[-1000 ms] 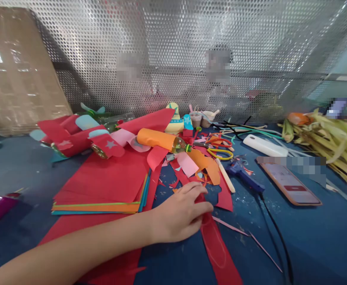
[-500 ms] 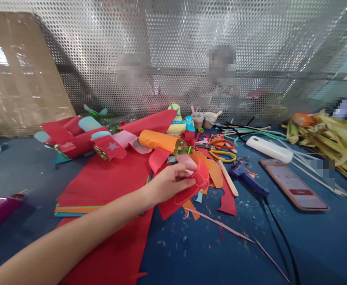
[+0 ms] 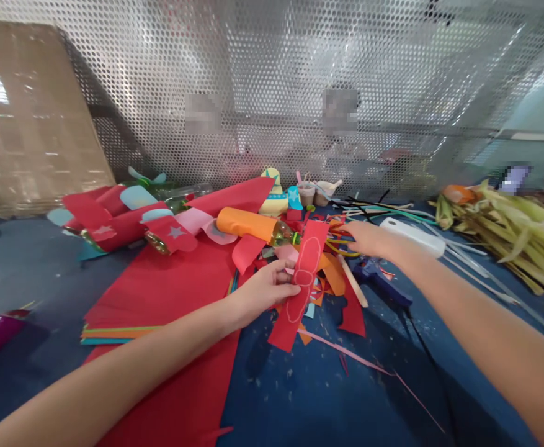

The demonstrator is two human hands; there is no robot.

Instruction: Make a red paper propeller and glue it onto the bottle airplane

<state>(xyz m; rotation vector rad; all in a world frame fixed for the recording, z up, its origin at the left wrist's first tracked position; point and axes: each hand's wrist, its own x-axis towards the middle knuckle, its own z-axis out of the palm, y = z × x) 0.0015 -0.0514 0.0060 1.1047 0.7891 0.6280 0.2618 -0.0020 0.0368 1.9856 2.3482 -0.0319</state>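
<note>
My left hand [image 3: 276, 282] pinches a red paper strip [image 3: 305, 279] between thumb and fingers. A long rounded outline with a band across its middle is drawn on the strip in pale lines. My right hand [image 3: 367, 239] has its fingers closed around the handles of the scissors [image 3: 343, 251], one red and one yellow, which it mostly covers. An orange-wrapped bottle [image 3: 248, 225] lies just behind my left hand. Orange and red paper scraps [image 3: 333, 273] are under and beside the strip.
Red sheets [image 3: 160, 292] are stacked at the left, near red paper-wrapped bottles [image 3: 132, 226]. To the right are a blue glue gun [image 3: 386, 285] with its cord, a white power strip [image 3: 414, 237] and dried husks [image 3: 499, 230]. A perforated metal panel [image 3: 272, 74] stands behind.
My right hand has come in from the right to the scissors. The red strip in my left hand, curled before, is now straighter with its drawn outline facing me. My right arm now covers the phone.
</note>
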